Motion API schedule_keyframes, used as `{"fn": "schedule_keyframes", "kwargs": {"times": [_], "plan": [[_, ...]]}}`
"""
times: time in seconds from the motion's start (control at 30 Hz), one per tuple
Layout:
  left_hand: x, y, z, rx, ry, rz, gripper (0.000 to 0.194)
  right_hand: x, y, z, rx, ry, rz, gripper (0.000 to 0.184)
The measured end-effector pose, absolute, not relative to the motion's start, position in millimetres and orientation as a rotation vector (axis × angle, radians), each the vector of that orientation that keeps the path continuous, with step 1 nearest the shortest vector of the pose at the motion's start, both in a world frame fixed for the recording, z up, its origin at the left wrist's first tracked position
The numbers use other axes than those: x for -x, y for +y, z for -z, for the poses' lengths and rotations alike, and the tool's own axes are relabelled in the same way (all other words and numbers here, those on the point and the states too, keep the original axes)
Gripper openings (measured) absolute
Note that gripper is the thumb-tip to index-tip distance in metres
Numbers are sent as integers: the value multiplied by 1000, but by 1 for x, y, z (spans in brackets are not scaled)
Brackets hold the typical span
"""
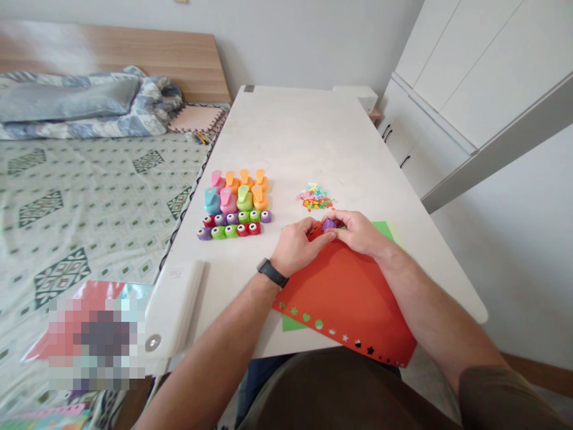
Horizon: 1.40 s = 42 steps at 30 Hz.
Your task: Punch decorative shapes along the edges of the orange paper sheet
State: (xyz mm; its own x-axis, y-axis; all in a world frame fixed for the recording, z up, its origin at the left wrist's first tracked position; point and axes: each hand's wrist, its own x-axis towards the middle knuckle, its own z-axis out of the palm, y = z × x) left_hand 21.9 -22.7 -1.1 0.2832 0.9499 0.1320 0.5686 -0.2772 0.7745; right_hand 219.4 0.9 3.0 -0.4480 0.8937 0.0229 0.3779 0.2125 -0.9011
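A small purple craft punch (pixel 329 225) sits at the far edge of a red-orange sheet of paper (pixel 344 286). My right hand (pixel 358 234) has its fingers closed around the punch. On the other side of it, my left hand (pixel 301 242) pinches the sheet's far edge, its thumb reaching toward the punch. Cut-out shapes, among them a heart, a circle and stars, run along the sheet's near edge. Beneath it lies a green sheet (pixel 293 323), mostly covered. Just beyond my hands is a pile of small colourful paper cut-outs (pixel 316 197).
Large lever punches (pixel 227 200) and small punches (pixel 230 231) stand in rows left of my hands on the white table (pixel 295 131). A long white device (pixel 174 304) lies at the table's left edge. A bed (pixel 111 179) adjoins on the left, cabinets (pixel 430 131) on the right.
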Motion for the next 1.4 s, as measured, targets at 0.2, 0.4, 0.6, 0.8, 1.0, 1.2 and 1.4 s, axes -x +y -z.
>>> {"fn": "schedule_keyframes", "kwargs": {"times": [0.2,0.4,0.6,0.8,1.0,1.2,1.4], "plan": [[-20,-20,3,-1927,1316,-804,42,-220,1,-2,1198,-1936,-1192,18],[-18,-16,3,-1881,1296,-794,47,-220,0,0,1178,-1855,-1211,26],[-15,-15,5,-1877,1275,-777,36,-224,3,1,1177,-1636,-1269,30],[-16,-15,7,-1809,1265,-803,26,-225,8,5,1183,-1461,-1301,37],[-18,-16,12,-1773,1226,-870,27,-226,11,10,1175,-1315,-1421,39],[-17,-16,14,-1770,1239,-900,35,-228,12,13,1122,-1234,-1501,43],[-19,-15,16,-1803,1234,-952,40,-224,10,12,1068,-1222,-1546,42]]}}
